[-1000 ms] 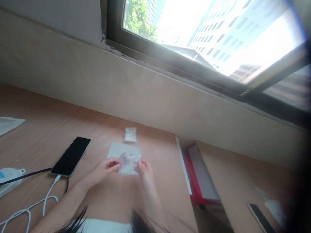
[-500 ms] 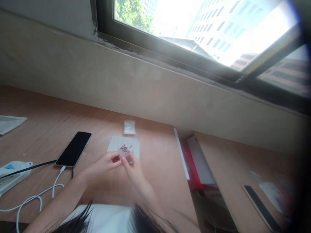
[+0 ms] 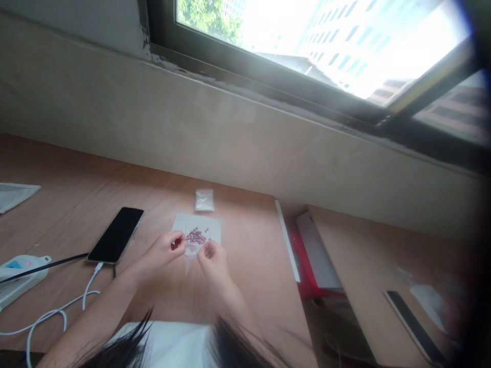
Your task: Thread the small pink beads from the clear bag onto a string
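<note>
- Drawing apart since half a second ago, our left hand (image 3: 171, 246) and right hand (image 3: 214, 260) are now leaving a gap where they were meeting, and a clear bag (image 3: 192, 249) is showing in it.
- Nearest us, a white cable (image 3: 98, 269) is looping across the wooden desk (image 3: 261, 286) on the left.
- We are keeping the fingers of both hands in a narrow pinch, holding the bag between them; its outline is blurring.
- We are hanging the bag at the near edge of a white sheet (image 3: 215, 232).
- Just beyond the bag, pink and dark beads (image 3: 196, 235) are lying piled on that sheet.
- To our left, a black phone (image 3: 116, 235) is lying flat, near a power strip (image 3: 23, 278).
- Beyond the sheet, a small packet (image 3: 204, 200) is resting near the wall (image 3: 230, 138).
- Farthest off, we are facing a bright window (image 3: 307, 48).
</note>
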Demonstrator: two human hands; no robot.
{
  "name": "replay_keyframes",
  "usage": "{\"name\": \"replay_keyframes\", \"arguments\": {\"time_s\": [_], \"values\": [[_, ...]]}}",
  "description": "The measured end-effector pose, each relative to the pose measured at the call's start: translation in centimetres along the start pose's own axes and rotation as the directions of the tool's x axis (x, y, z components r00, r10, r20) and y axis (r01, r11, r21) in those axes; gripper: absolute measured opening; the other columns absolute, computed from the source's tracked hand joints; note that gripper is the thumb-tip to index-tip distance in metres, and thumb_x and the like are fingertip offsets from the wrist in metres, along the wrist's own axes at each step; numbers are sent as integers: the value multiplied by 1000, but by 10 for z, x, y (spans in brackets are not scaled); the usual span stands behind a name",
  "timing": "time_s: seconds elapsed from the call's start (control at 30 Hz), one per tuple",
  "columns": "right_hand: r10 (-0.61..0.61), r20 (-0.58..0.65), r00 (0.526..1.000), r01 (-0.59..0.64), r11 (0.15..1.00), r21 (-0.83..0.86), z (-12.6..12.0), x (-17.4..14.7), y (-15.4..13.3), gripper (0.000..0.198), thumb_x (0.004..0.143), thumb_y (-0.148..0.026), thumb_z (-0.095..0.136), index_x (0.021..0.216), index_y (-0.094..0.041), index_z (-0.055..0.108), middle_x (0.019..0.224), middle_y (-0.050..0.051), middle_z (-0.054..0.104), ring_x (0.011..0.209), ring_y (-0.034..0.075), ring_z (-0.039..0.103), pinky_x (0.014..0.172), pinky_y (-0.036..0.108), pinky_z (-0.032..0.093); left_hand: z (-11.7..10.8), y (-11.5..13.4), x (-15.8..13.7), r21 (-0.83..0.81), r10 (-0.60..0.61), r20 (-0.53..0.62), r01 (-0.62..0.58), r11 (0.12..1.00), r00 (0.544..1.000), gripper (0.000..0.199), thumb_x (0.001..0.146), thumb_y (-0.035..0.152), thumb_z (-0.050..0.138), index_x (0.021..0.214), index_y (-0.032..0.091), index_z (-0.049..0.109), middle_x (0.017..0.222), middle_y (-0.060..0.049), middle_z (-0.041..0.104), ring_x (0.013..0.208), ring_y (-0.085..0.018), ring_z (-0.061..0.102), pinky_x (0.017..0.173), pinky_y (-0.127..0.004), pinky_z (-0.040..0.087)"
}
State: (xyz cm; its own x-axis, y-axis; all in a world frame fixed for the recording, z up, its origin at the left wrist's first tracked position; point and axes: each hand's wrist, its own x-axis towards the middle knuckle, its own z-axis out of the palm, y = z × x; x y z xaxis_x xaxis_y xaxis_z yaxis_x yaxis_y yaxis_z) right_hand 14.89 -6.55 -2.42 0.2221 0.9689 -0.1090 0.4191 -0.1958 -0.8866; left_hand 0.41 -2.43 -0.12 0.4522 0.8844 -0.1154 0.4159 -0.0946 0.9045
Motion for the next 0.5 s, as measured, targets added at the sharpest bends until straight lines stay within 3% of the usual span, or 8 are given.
{"name": "replay_keyframes", "arguments": {"time_s": [0.07,0.2,0.27,0.4,0.5], "values": [[18,37,999,-19,999,34,3,2,-3,16,71,-25,43,60,-14,46,58,1,49,55,11,43,50,20,31,1,1,1,23,7,-14,-7,1000,1000,17,77,26,39,66,14,45,65,2,45,61,-10,43,56,-20,33],[68,258,964,-120,973,195,8,4,-8,18,71,-24,39,58,-14,45,52,0,47,47,9,41,46,19,30,0,4,3,27,31,-34,-30,999,999,17,77,26,39,66,15,44,64,2,45,61,-9,43,56,-19,33],[106,237,966,-154,969,196,9,5,-6,17,69,-21,38,54,-14,42,48,-1,44,44,8,39,43,19,28,-3,3,4,41,35,-33,-34,999,999,15,76,25,40,66,15,44,64,2,44,61,-9,43,56,-19,33],[94,59,994,-101,986,129,7,8,-1,17,66,-22,40,51,-14,39,47,-2,41,46,8,37,43,18,25,-11,-2,4,67,17,-1,-17,998,1000,13,74,23,41,64,14,43,63,2,44,59,-10,43,53,-19,34],[31,109,994,-45,991,129,9,6,-3,18,68,-23,40,52,-14,39,49,-2,42,49,9,37,44,19,25,-10,-4,3,87,72,37,-75,993,997,8,73,22,44,77,15,46,73,0,48,67,-12,47,60,-21,39]]}}
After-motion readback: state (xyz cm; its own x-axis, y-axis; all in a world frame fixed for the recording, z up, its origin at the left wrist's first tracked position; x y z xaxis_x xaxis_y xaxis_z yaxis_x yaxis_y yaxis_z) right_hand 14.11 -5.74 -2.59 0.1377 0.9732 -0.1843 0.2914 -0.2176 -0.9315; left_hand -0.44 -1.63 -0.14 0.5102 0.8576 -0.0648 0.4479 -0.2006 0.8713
